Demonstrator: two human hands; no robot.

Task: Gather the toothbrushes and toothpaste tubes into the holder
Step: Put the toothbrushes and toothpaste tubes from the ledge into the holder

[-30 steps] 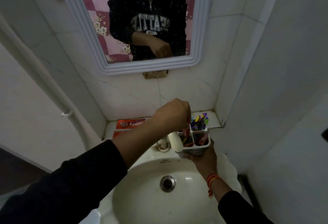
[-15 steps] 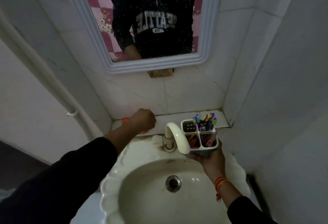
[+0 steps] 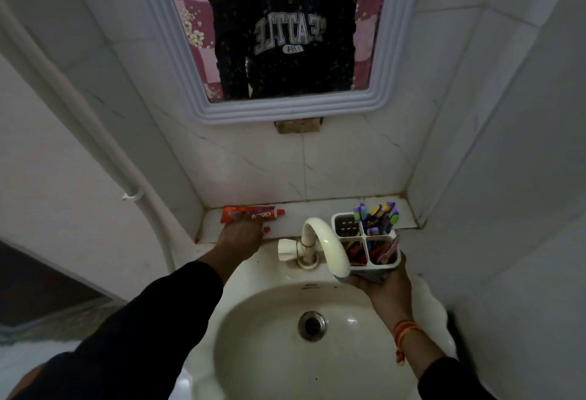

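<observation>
White tiled walls close in around a small cream sink (image 3: 272, 364), with a framed mirror (image 3: 285, 111) on the wall above it and a narrow ledge (image 3: 320, 209) running along the wall behind the tap (image 3: 323, 241). Left of the tap, a red toothpaste tube (image 3: 253, 213) lies flat on the ledge, its cap pointing toward the tap. The left hand (image 3: 241, 238) rests on the ledge just in front of that tube, fingers curled down over something red whose cap end shows beside the fingertips; what it is cannot be told for sure, and whether the grip has closed on it cannot be told either. Right of the tap, the right hand (image 3: 380, 282) cups a white four-compartment holder (image 3: 364, 241) from below, its grip wrapped around the base, holding it upright just over the sink's rim. The far right compartment holds a bunch of toothbrushes (image 3: 377, 215) with purple, yellow and green handles standing up; the far left one looks empty, showing its slotted floor; the two near compartments hold red and dark items, too dim to name. An orange thread band (image 3: 404, 330) circles the right wrist.
</observation>
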